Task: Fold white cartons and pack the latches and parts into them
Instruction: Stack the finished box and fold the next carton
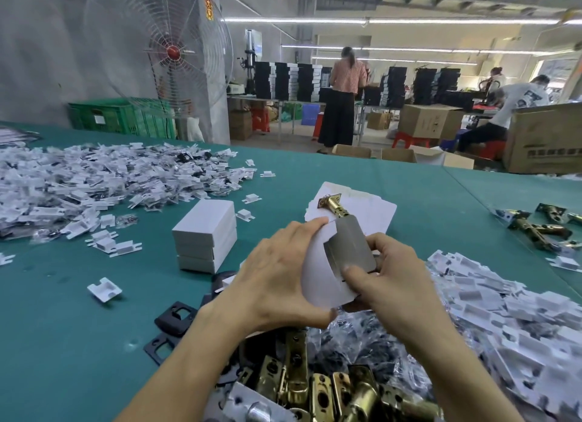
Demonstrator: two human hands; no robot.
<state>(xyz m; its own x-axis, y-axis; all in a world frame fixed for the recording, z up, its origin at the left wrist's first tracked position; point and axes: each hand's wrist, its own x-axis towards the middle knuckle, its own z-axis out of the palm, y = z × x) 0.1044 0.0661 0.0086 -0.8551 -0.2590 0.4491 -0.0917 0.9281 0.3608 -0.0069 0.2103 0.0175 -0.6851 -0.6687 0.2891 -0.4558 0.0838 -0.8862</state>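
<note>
Green table (63, 327); left hand (277, 280), right hand (393, 280) clasp white carton (318, 280); cardboard box (541, 138) print blurred.

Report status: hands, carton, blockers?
Left hand and right hand both grip carton, half folded. Latch shows past its far end. Nothing in the way.

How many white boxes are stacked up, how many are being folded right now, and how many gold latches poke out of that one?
Stacked closed white cartons: 3
Carton being folded: 1
Brass latch poking out of its far end: 1
Total: 5
</note>
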